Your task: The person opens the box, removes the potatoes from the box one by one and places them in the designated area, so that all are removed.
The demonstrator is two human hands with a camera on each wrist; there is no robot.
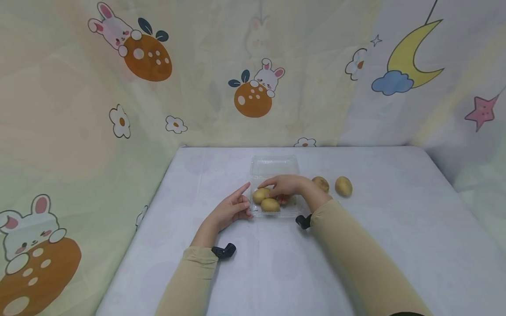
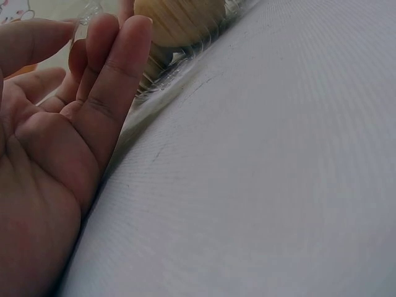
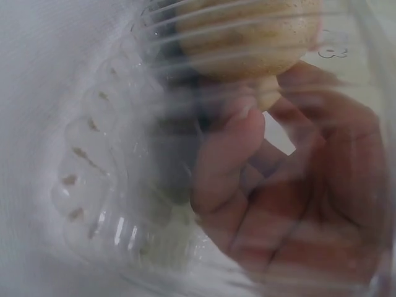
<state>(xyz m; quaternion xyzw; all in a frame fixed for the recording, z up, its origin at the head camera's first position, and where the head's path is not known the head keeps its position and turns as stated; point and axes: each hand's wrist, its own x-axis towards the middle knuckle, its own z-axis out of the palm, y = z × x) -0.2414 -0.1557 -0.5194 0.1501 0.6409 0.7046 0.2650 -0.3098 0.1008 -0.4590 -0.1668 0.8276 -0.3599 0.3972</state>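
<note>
A clear plastic clamshell box lies on the table with its lid folded back. Two potatoes show inside it. My right hand reaches into the box, and its index finger and thumb hold the upper left potato. Through the plastic wall, the right wrist view shows bent fingers below a nearer potato. My left hand is at the box's left side, index finger pointing along it. The left wrist view shows the plastic rim between its thumb and fingers. My right hand hides part of the box.
Two more potatoes lie outside the box to its right, one in full view and one partly behind my right wrist. A pale cloth covers the table. A printed curtain hangs behind and around it.
</note>
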